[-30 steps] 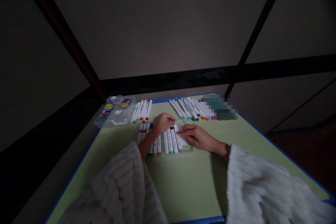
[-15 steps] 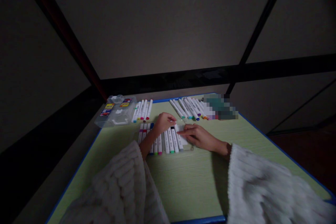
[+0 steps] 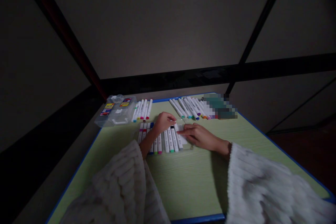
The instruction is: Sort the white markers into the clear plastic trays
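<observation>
A row of white markers (image 3: 167, 140) with coloured ends lies side by side in a clear plastic tray (image 3: 191, 147) at mid-table. My left hand (image 3: 164, 121) reaches across the row with thumb and fingers pinched at the far end of the rightmost marker (image 3: 179, 140). From the other side, my right hand (image 3: 198, 137) points its index finger against that same marker, its other fingers loosely curled and holding nothing. The left wrist hides part of the row. Beneath my right fingers shows a white surface in the tray's right part.
At the back left stands a clear plastic case (image 3: 122, 113) with colourful labels. Several loose markers (image 3: 142, 109) lie beside it, and another group (image 3: 187, 107) lies at the back right near a blurred-out green item (image 3: 222, 106). Blue edging (image 3: 199, 219) borders the light green table (image 3: 183, 185).
</observation>
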The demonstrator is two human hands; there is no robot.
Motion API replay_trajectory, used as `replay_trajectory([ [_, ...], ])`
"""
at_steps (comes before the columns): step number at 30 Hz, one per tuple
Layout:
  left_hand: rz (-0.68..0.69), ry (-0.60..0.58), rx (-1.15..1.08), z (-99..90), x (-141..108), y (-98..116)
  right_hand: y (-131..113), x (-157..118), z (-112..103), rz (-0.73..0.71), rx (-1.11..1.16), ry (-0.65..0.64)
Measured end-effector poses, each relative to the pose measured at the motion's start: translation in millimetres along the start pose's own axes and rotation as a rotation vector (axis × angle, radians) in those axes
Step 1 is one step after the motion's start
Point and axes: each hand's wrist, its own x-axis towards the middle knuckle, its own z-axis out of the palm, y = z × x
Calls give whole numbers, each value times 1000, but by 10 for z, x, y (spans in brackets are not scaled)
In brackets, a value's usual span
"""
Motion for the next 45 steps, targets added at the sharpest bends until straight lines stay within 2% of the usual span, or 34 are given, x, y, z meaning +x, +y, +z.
replay_trajectory([
  [22, -18, -1, 15, 4, -1, 7, -36, 1, -24, 19, -139, -58],
  [27, -42, 0, -13, 1, -10, 26, -36, 1, -27, 14, -121, -56],
  [36, -9, 0, -3, 19, 8, -43, -31, -1, -15, 19, -95, -38],
  [45, -21, -39, -7, 25, 46, -76, -2, -12, 6, 5, -86, -23],
])
